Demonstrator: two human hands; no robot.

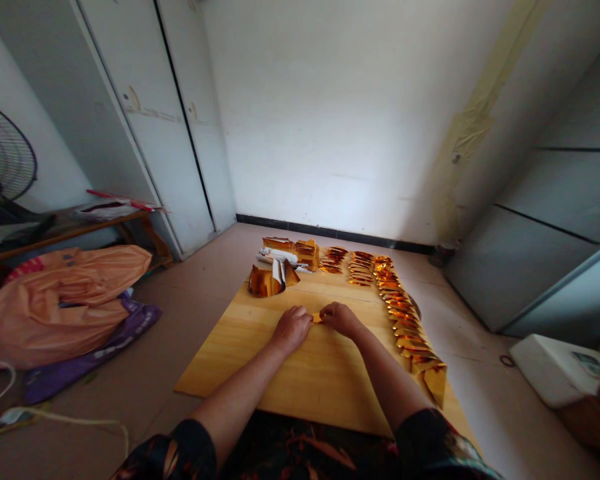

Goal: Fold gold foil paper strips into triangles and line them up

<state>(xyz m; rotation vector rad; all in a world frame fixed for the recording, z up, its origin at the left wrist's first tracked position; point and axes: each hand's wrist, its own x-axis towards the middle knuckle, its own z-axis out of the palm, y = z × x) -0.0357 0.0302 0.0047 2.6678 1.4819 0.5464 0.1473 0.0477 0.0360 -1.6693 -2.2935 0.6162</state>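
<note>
Over the middle of the wooden board point(260, 333), my left hand point(295, 328) and my right hand point(341, 319) face each other with fingers closed. Between them is a small piece of gold foil paper point(317, 319), pinched at both ends and partly covered by the fingers. Along the right side runs a long row of folded gold foil pieces point(400, 313), overlapping one another. Two shorter rows of folded foil point(361, 269) lie at the far side. At the far left of the board stands a curled stack of gold foil sheets point(267, 280), with white edges showing.
A white roll-like bundle point(280, 257) lies among more foil at the back. An orange bag point(65, 300) rests on the floor at left, near a bench point(145, 223) and fan point(5, 150). On the right are a grey cabinet point(530, 247) and a white box point(555, 367).
</note>
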